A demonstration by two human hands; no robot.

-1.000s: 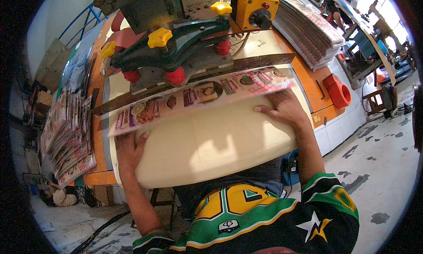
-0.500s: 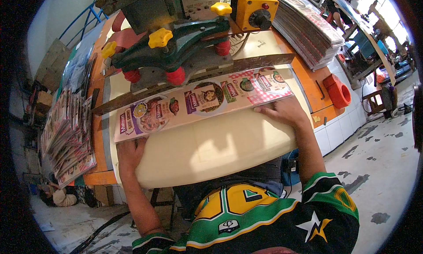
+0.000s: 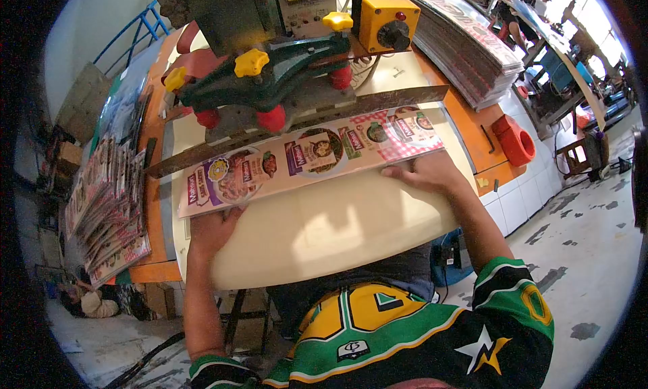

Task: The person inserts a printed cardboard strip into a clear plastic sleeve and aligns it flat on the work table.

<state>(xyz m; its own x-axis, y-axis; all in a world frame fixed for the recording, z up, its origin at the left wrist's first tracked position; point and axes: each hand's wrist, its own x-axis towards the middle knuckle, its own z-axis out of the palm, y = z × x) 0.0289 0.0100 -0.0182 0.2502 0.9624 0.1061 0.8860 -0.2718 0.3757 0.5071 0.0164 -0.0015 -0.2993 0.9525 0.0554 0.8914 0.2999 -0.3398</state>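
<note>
A long printed sheet with food pictures and a red checked end lies on the cream work surface, its far side along a metal bar of the press. My left hand grips its near left corner, thumb out to the right, fingers hidden beneath the sheet. At the near right edge, my right hand is closed on the sheet, its thumb pointing left and its other fingers mostly hidden. Above the bar stands the dark green press head with yellow knobs and red cylinders.
A pile of printed sheets leans at the left; a tall stack stands at the back right. A yellow control box sits behind the press. A red ring-shaped piece and a hex key lie at right. Another person sits far back.
The view has shifted slightly. My left hand has turned a little, its thumb showing more to the right along the sheet's edge. The sheet stays almost in place against the bar.
</note>
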